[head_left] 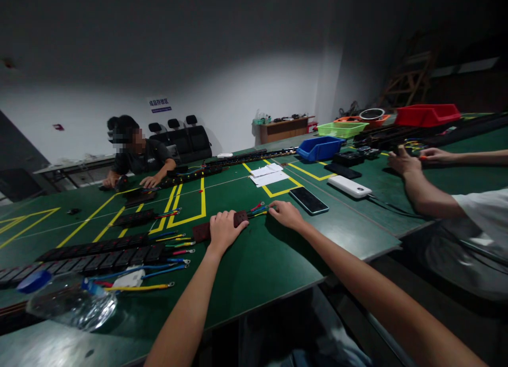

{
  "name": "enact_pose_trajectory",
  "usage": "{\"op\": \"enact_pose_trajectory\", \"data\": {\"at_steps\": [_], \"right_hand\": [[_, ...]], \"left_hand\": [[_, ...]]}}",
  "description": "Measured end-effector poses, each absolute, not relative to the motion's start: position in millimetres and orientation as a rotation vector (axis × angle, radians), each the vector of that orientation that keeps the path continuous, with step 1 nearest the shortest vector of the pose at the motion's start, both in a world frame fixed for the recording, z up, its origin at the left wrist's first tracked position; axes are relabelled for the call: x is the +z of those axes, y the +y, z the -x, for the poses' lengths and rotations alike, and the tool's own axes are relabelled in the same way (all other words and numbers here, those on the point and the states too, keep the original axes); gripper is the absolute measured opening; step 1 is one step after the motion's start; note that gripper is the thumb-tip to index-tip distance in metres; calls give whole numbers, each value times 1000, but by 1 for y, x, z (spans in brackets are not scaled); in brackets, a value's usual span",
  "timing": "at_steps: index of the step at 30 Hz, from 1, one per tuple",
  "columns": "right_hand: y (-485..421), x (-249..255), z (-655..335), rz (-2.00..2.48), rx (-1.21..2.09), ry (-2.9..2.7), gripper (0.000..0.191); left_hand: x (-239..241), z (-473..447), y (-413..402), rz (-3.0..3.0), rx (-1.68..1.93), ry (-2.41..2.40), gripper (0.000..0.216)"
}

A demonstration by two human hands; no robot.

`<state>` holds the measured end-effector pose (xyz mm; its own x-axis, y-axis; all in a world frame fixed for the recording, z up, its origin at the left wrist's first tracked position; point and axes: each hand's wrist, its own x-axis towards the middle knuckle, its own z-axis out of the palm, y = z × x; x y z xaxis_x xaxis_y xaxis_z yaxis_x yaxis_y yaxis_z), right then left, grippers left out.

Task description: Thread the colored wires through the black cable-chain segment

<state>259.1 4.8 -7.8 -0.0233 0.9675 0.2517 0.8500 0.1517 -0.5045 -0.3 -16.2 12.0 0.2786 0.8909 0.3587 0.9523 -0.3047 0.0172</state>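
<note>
My left hand is clamped over the middle of a dark brown strip, which lies on the green counter in front of me, an end showing on each side of my grip. My right hand is apart from it, fingertips curled at the lugged ends of the coloured wires that come out of the strip's right end. The light is dim and those ends are small, so I cannot tell whether I have a wire pinched or am only touching it.

To handle this well, I'd press the strip flat with the left palm, so any pull on the wires doesn't swing it round. The right fingers should work one lead at a time, near its lug, with a light touch; tugging would strain the joint where the wires enter.

My right forearm deserves care too: the phone lies just beyond that hand. On my left, the black strips have their own lugged leads pointing my way, so a wide left elbow could catch them.
</note>
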Motion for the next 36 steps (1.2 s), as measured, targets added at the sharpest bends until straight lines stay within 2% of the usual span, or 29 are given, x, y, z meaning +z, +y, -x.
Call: {"op": "enact_pose_trajectory", "data": {"at_steps": [5, 13, 27, 36], "right_hand": [[6, -7, -262, 1583, 359, -1873, 30], [0, -7, -258, 1825, 222, -1936, 29], [-1, -6, -259, 1826, 217, -1907, 34], [-4, -2, -257, 1819, 269, -1984, 29]], "left_hand": [[13, 1, -17, 2364, -463, -1705, 67], [14, 1, -18, 2369, -467, -1697, 68], [11, 1, -18, 2365, -504, -1698, 68], [8, 2, -15, 2348, -532, -1676, 65]]}}
